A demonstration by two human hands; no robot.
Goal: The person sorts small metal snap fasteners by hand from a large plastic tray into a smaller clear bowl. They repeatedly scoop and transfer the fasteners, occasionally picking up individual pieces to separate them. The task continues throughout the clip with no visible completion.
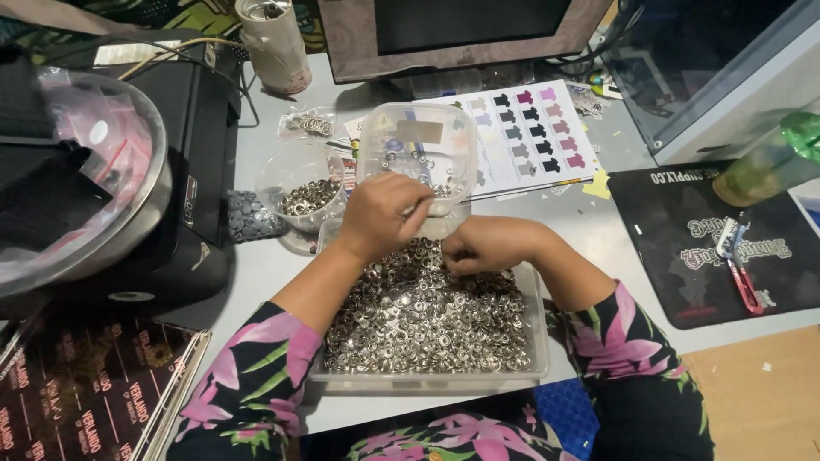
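- Left hand [380, 213] centre frame, fingers curled together over the near edge of the clear square tub [416, 154]; looks pinched on small parts, held piece hidden.
- Right hand [483, 245] just right of it, fist-like, fingertips closed down in the metal rings [427, 312]; can't tell exactly what it holds.
- Rings fill a shallow clear tray [536, 341], lower centre. Judged: tiny, hard, light singly, slippery, prone to scatter; pinch one by its rim.
- Round clear bowl [299, 192] of similar rings left of tub.
- Colour chart sheet [534, 128] upper centre, black mat [683, 248] right, steel bowl [145, 205] upper left; tub crowds tray's far edge.
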